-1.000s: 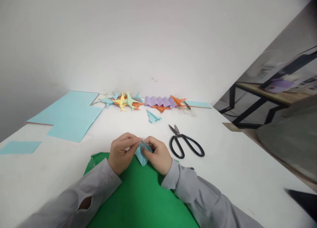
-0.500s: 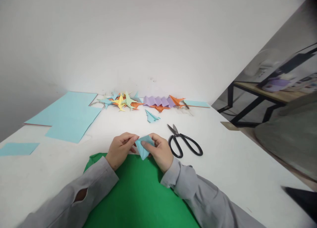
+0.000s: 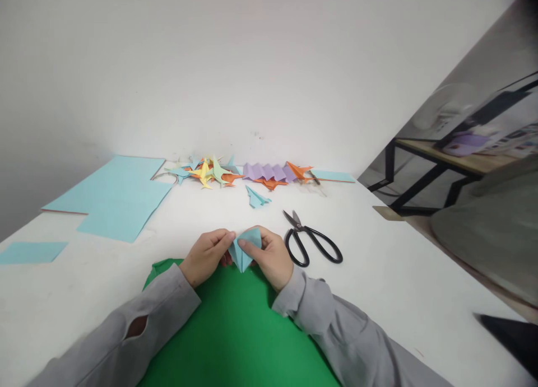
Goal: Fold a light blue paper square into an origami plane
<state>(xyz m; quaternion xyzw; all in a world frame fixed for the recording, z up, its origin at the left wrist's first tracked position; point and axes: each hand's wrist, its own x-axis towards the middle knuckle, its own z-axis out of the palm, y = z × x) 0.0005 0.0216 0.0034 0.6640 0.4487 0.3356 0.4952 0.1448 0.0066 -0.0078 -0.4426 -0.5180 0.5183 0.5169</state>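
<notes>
Between my two hands is a small piece of folded light-blue paper (image 3: 242, 257), pointed at its lower end with a crease down the middle. My left hand (image 3: 208, 255) pinches its left corner between thumb and forefinger. The thumb of my right hand (image 3: 271, 256) presses on the front of the paper, and the other fingers are behind it, mostly hidden. Black-handled scissors (image 3: 313, 238) lie with blades part open, just right of my right hand. Beyond my hands rests another folded light-blue paper piece (image 3: 256, 197).
Light-blue paper sheets (image 3: 113, 194) lie at the left, with a smaller blue piece (image 3: 33, 252) nearer me. Along the wall are several folded paper figures (image 3: 210, 172) and a pleated purple paper (image 3: 269, 173). Green cloth (image 3: 239, 331) is below my forearms. A wooden-topped table (image 3: 458, 157) stands at right.
The folded paper's lower part has opened slightly, showing a split at its tip. My left thumb and fingers have shifted a little on its left edge.
</notes>
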